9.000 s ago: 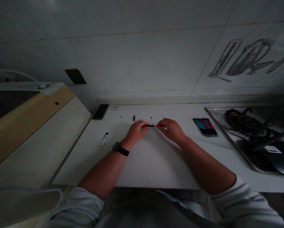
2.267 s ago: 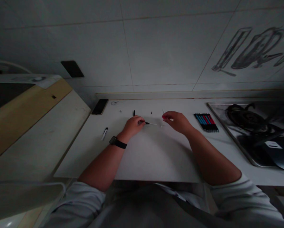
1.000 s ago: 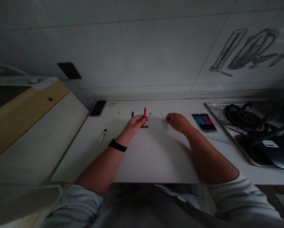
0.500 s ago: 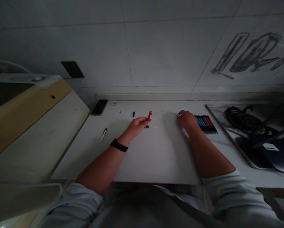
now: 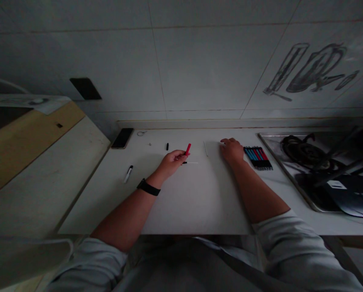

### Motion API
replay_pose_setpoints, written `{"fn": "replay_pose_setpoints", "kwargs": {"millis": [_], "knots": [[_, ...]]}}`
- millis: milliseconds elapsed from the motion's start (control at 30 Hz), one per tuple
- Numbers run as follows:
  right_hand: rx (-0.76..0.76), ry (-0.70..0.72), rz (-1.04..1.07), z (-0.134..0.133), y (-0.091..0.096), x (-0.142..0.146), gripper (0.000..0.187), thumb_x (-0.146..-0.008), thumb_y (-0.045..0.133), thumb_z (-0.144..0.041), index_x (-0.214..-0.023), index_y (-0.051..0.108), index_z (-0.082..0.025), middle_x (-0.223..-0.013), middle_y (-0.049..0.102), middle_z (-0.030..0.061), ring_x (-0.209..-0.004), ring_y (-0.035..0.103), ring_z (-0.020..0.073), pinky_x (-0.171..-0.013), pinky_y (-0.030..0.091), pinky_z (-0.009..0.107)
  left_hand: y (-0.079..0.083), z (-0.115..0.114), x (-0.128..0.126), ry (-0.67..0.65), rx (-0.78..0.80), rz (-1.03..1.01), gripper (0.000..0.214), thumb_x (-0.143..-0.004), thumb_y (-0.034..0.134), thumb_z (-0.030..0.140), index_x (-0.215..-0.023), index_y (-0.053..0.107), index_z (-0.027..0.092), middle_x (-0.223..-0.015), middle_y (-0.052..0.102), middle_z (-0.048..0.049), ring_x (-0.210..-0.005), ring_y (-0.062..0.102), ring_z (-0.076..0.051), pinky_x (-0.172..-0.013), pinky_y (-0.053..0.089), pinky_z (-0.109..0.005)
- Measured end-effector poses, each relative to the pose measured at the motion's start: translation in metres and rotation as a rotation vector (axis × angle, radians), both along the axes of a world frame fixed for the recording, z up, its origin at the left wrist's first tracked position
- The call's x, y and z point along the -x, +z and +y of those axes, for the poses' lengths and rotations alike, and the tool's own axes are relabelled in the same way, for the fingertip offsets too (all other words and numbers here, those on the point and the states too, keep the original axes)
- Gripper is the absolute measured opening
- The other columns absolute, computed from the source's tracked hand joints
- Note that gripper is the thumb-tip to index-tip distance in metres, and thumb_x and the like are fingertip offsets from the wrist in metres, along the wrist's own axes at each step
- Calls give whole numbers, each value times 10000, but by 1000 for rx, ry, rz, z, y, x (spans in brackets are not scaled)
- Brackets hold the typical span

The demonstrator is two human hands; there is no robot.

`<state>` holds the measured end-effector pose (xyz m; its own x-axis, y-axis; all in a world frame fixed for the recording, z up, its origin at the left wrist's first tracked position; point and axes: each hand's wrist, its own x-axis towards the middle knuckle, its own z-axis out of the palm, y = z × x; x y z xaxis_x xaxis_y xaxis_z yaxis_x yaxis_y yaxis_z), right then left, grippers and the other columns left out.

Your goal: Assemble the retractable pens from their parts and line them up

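Note:
My left hand [image 5: 173, 161] is closed around a short red pen barrel [image 5: 188, 149], which sticks up from between thumb and fingers. Just below those fingers a thin pale rod with a black end [image 5: 193, 163] lies on the white counter; it looks like a pen refill. My right hand [image 5: 231, 150] rests on the counter, fingers loosely apart, with nothing visible in it. Between the hands lies a thin white stick [image 5: 206, 148]. Right beside my right hand is a row of several blue, red and black pens [image 5: 258, 157].
To the left are a small black piece [image 5: 167, 146], a tiny metal bit [image 5: 150, 144], a black-and-white marker [image 5: 128, 174], a wire ring [image 5: 141, 133] and a phone [image 5: 122, 138]. A gas stove [image 5: 291, 178] with dark items stands at right.
The view has shifted slightly, so everything sits a little further left. The red barrel has tilted a bit in my left hand. My right hand stays near the pens.

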<state>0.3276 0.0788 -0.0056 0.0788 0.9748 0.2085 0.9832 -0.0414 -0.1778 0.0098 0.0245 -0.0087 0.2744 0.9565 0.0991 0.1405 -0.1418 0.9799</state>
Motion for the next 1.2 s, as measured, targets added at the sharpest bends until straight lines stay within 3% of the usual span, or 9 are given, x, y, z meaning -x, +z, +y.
{"fn": "replay_pose_setpoints", "kwargs": {"millis": [133, 233, 367, 500, 700, 933, 1200], "knots": [[-47, 1, 157, 5, -1, -3, 287, -953, 557, -299, -1126, 763, -198, -1196, 706, 149, -1076, 641, 287, -937, 480, 398, 0, 0, 1, 4, -6, -9, 360, -897, 706, 443, -1144, 755, 187, -1129, 766, -98, -916, 667, -188, -765, 544, -307], [-194, -43, 603, 12, 2, -9, 268, -927, 552, -313, -1099, 710, -181, -1113, 735, 134, -1021, 665, 249, -903, 515, 380, 1, 1, 3, 10, -2, -24, 369, -893, 707, 444, -1153, 756, 186, -1141, 762, -101, -913, 658, -187, -744, 527, -296], [-373, -79, 1294, 17, 14, -19, 173, -863, 612, -349, -997, 602, -241, -1017, 741, 59, -924, 699, 187, -793, 554, 325, 0, 3, 3, 22, -11, -19, 401, -893, 699, 473, -1154, 753, 174, -1105, 758, -101, -887, 642, -181, -698, 490, -273], [-449, -8, 1616, 10, 24, -18, 269, -731, 769, -330, -856, 544, -250, -882, 713, -12, -729, 665, 121, -692, 539, 261, -2, 4, 3, 18, -27, -13, 422, -898, 693, 485, -1175, 741, 171, -1134, 753, -107, -893, 642, -180, -695, 486, -266], [-344, 62, 1551, -8, 29, 11, 242, -737, 776, -386, -905, 663, -255, -847, 680, -27, -696, 618, 100, -642, 502, 229, -1, 5, 5, 21, -70, 20, 365, -938, 668, 431, -1194, 748, 183, -1115, 755, -96, -918, 657, -182, -719, 514, -271], [-201, 472, 1090, -42, 31, 62, 276, -849, 751, -460, -1007, 723, -235, -864, 704, 23, -764, 652, 157, -740, 547, 317, -1, 3, 6, 21, -358, 144, 229, -994, 645, 311, -1150, 777, 207, -1119, 703, -95, -1035, 673, -189, -900, 549, -326], [-259, 688, 867, -72, 41, 86, 232, -950, 693, -468, -958, 717, -237, -885, 704, 49, -788, 677, 177, -730, 577, 321, 6, -3, 4, 28, -496, 268, 219, -1007, 637, 205, -1156, 786, 265, -1046, 706, -58, -996, 677, -169, -916, 554, -328]]}}
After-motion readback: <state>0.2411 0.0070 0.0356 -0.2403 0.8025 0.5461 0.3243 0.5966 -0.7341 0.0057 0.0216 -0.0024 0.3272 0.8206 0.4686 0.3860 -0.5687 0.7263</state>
